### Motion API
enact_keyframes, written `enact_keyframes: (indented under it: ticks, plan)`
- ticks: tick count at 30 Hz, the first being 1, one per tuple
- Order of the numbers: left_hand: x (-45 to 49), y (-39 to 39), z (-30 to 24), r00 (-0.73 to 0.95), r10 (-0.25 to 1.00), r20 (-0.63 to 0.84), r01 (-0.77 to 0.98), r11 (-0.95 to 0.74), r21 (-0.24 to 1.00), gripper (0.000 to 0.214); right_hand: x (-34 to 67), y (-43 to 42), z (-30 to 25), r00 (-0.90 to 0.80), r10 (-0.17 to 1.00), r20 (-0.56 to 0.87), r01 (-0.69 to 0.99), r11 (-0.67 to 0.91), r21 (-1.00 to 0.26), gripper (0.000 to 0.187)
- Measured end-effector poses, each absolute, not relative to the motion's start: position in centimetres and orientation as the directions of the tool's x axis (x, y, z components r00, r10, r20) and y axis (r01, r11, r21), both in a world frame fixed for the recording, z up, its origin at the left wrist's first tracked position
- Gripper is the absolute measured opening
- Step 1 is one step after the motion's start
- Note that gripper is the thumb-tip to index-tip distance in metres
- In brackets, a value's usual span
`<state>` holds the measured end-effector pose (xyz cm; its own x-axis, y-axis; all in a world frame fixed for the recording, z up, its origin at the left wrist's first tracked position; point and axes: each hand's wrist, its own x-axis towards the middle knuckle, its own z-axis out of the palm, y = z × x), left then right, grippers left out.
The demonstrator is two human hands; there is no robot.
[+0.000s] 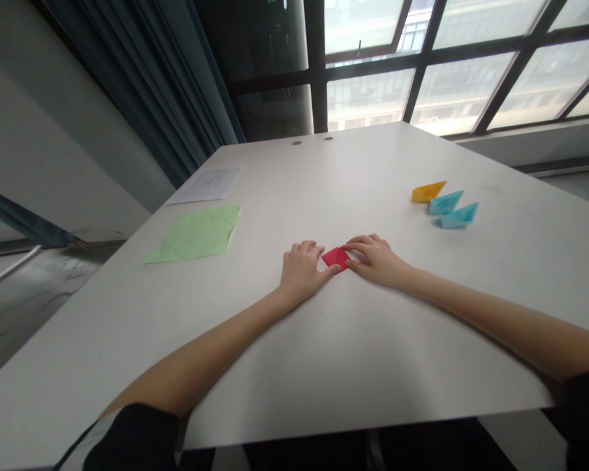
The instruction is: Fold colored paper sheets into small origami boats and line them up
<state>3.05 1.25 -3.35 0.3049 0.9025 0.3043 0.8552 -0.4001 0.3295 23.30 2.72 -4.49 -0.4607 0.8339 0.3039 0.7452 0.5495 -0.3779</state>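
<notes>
Dark sleeves (132, 437) come first in my feed, one at each lower corner, with bare forearms reaching from them over a smooth white tabletop (294, 373). Soft shadow falls on it just this side of the grip. At the grip I have a small red folded paper (334, 258), lying between the two hands. My right hand (377, 260) pinches its right side with thumb and fingertips. My left hand (300, 269) is loosely open, thumb at the paper's near edge, fingers apart beside its left corner; how hard that thumb presses, I cannot tell. Right of the grip and farther out, two blue folded papers (460, 216) and an orange folded paper (427, 192) sit in a close, slanting row. Well left of the grip lies a light green sheet (196, 232), with a white page (207, 184) of faint lines just beyond it. Straight past the grip, two dark round fittings (297, 142) sit near the table's far edge. Beyond that, I get grey flooring (44, 288) and a blue curtain (171, 85) to the left, and a dark-framed window (370, 95) with bright panes ahead.
</notes>
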Motion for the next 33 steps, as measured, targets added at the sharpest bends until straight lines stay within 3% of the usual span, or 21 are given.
enact_keyframes:
  ticks: [6, 13, 20, 28, 33]
  plan:
    - [3.1, 1.3, -3.3, 0.33, 0.892, 0.308, 0.794, -0.439, 0.42, 0.038, 23.3, 2.9, -4.6, -0.443, 0.836, 0.325, 0.732, 0.546, -0.407, 0.034]
    - [3.3, 0.9, -2.9, 0.362, 0.872, 0.329, 0.559, -0.486, 0.672, 0.024, 23.0, 2.5, -3.1, -0.426, 0.831, 0.357, 0.566, 0.553, -0.611, 0.017]
    - [3.1, 1.2, -2.6, 0.346, 0.844, 0.41, 0.611, -0.535, 0.584, 0.001, 22.9, 1.6, -1.8, -0.408, 0.741, 0.533, 0.51, 0.669, -0.54, 0.019]
    - [3.0, 1.3, -2.8, 0.37, 0.834, 0.409, 0.608, -0.55, 0.572, 0.002, 23.3, 1.7, -2.0, -0.438, 0.663, 0.608, 0.531, 0.736, -0.42, 0.011]
    - [3.4, 0.8, -2.4, 0.377, 0.762, 0.526, 0.505, -0.645, 0.573, 0.015, 23.4, 1.9, -2.1, -0.48, 0.613, 0.627, 0.54, 0.77, -0.34, 0.012]
